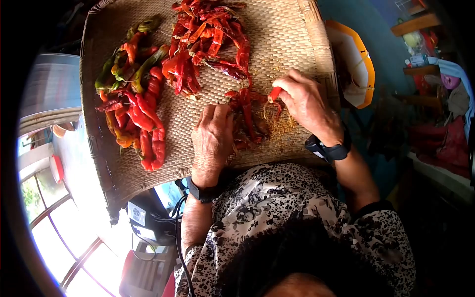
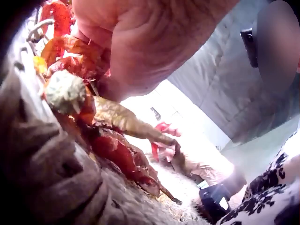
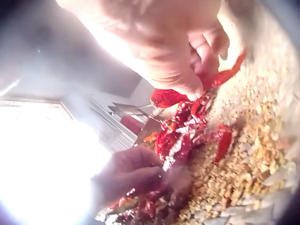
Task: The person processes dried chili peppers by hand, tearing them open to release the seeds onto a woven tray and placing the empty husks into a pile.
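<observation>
My right hand pinches a red chili pepper between thumb and fingers, above the front right of a woven tray. In the right wrist view that chili pepper sticks out on both sides of the fingertips. My left hand is at a small heap of red peppers, its fingers bent down among them. Its fingertips are hidden in the head view, and I cannot tell whether they hold a pepper. Wrinkled dried peppers lie beside it in the left wrist view. Yellow seeds are scattered beneath the right hand.
A large pile of split red peppers occupies the tray's far middle. Whole red and green peppers are heaped on its left. Past the right edge stands a yellow-rimmed container. Cables hang below the tray's near left corner.
</observation>
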### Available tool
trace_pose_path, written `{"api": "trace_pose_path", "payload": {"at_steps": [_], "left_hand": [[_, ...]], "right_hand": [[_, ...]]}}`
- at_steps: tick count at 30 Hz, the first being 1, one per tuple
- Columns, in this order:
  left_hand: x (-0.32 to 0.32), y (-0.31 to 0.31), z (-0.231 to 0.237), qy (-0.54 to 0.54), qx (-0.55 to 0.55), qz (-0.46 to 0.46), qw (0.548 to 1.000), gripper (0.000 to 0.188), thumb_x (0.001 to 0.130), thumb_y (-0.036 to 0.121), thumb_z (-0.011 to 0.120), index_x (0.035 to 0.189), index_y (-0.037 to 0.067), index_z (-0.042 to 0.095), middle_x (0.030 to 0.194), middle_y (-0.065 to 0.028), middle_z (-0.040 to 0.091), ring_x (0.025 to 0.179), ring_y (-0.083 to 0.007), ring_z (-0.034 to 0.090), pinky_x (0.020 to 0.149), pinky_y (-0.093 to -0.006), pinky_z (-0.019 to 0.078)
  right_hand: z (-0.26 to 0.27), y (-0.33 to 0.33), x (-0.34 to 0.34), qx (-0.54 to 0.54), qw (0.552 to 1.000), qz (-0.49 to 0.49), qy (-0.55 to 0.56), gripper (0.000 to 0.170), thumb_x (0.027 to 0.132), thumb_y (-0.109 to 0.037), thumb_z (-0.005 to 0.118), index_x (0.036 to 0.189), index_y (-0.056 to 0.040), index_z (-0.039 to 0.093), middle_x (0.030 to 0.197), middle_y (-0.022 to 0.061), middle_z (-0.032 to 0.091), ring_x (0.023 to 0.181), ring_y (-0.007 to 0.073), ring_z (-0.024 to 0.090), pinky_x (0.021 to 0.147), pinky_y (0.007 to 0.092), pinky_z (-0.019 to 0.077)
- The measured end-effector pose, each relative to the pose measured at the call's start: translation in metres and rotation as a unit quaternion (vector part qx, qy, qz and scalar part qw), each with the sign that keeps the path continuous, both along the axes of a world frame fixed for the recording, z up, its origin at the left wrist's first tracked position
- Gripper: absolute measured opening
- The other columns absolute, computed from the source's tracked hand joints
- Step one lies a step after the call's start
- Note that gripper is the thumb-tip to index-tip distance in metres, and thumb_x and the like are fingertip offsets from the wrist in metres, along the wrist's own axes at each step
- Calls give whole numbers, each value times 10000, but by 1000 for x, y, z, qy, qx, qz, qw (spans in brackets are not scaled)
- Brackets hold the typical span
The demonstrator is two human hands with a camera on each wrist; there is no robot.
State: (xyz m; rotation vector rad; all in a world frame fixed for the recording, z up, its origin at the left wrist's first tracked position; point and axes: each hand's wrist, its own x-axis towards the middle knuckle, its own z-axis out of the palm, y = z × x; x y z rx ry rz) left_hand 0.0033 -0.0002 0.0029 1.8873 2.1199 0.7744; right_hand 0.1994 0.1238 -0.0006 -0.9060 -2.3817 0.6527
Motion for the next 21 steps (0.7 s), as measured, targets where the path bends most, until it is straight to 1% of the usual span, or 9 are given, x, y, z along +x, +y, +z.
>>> {"api": "trace_pose_path", "payload": {"at_steps": [2, 4, 8, 10, 12, 14, 17, 19, 21], "left_hand": [[-3, -2, -1, -33, -5, 30, 999, 100, 838, 81, 614, 933, 65, 589, 856, -115, 580, 759, -323, 607, 648, -411, 495], [-4, -2, -2, -33, 7, 33, 999, 80, 848, 82, 606, 924, 62, 591, 843, -115, 587, 726, -328, 610, 629, -408, 495], [-4, -2, 1, -23, -4, 21, 1000, 74, 859, 91, 600, 928, 63, 590, 843, -114, 593, 739, -322, 615, 635, -404, 501], [-2, -1, 2, -19, -7, 12, 1000, 74, 862, 96, 599, 928, 64, 590, 844, -114, 594, 741, -321, 617, 637, -404, 504], [1, -1, 1, -16, -12, 5, 1000, 76, 866, 105, 599, 931, 68, 592, 846, -113, 596, 742, -322, 619, 641, -405, 508], [2, 0, 0, -17, -16, 4, 1000, 75, 867, 108, 597, 931, 70, 592, 845, -113, 596, 741, -322, 619, 639, -404, 509], [2, 0, 0, -19, -28, 4, 999, 75, 866, 110, 597, 931, 71, 593, 845, -111, 594, 741, -322, 619, 634, -403, 512], [2, 0, 1, -19, -35, 5, 999, 77, 864, 108, 598, 931, 71, 593, 846, -109, 593, 740, -321, 619, 631, -402, 513], [2, -1, 3, -37, -16, 8, 999, 64, 856, 79, 606, 912, 49, 610, 854, -124, 614, 728, -334, 630, 628, -394, 500]], "right_hand": [[16, -2, 0, 18, 999, 7, 51, 83, 800, 29, 649, 872, -4, 626, 765, 114, 622, 638, 219, 608, 546, 323, 514], [22, -1, 10, -286, 933, -14, 220, 44, 860, -29, 637, 903, -21, 645, 772, 81, 650, 626, 144, 615, 532, 285, 519], [54, 24, 49, -326, 869, -82, 364, 221, 961, -208, 555, 1047, -21, 635, 791, 45, 617, 638, 80, 555, 575, 208, 443], [64, 43, 68, -393, 656, 7, 644, 433, 965, -265, 542, 1253, 51, 475, 942, 97, 600, 808, 150, 546, 706, 261, 451], [65, 62, 85, -404, 577, 117, 700, 560, 952, -315, 555, 1305, 89, 393, 983, 115, 587, 821, 156, 508, 706, 278, 434], [59, 56, 70, -406, 628, 33, 663, 603, 940, -387, 553, 1289, 89, 428, 949, 95, 592, 765, 131, 493, 675, 272, 421], [37, 24, 22, -391, 841, 14, 373, 325, 929, -250, 590, 1163, -24, 590, 899, 76, 620, 720, 130, 549, 654, 256, 480], [24, 7, -8, -193, 975, 42, 103, 299, 899, -144, 614, 1179, -41, 592, 887, 49, 580, 717, 118, 530, 612, 266, 477], [-1, 3, -23, 16, 995, 68, -66, 318, 861, -68, 632, 1174, -33, 590, 890, 47, 537, 745, 125, 526, 618, 293, 479]]}}
